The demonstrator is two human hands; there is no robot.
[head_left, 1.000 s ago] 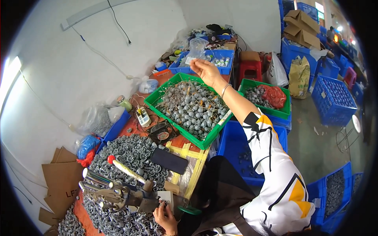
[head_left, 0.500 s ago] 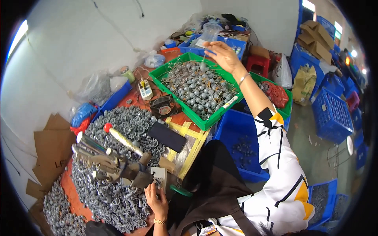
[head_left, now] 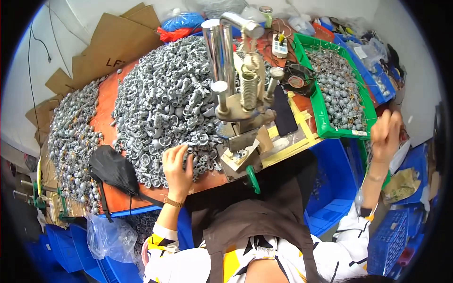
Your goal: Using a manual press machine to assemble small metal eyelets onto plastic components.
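Observation:
My left hand (head_left: pixel 178 172) is at the near edge of a big heap of grey plastic fittings (head_left: pixel 165 89). Its thumb and forefinger close around a small grey plastic fitting (head_left: pixel 190 150). Right of it stands a metal hand press (head_left: pixel 248 89) with a spring, polished posts and a green handle (head_left: pixel 253 179). A small piece sits on the press's base, too small to make out. Beside the near right corner of a green tray (head_left: pixel 323 125), my right hand (head_left: pixel 386 137) is raised with curled fingers; what they hold, if anything, is hidden.
Grey balls with stems (head_left: pixel 337 89) fill the green tray; more lie heaped (head_left: pixel 71 137) at left. A black bag (head_left: pixel 113 167) rests on the table's near edge. A phone (head_left: pixel 285 113), a fan (head_left: pixel 298 80) and a power strip (head_left: pixel 279 45) are behind the press. Blue bins (head_left: pixel 330 179) stand below.
The view has swung left. My right hand has left its place above the green tray and is beside its near corner. My left hand has moved from the press to the heap's edge.

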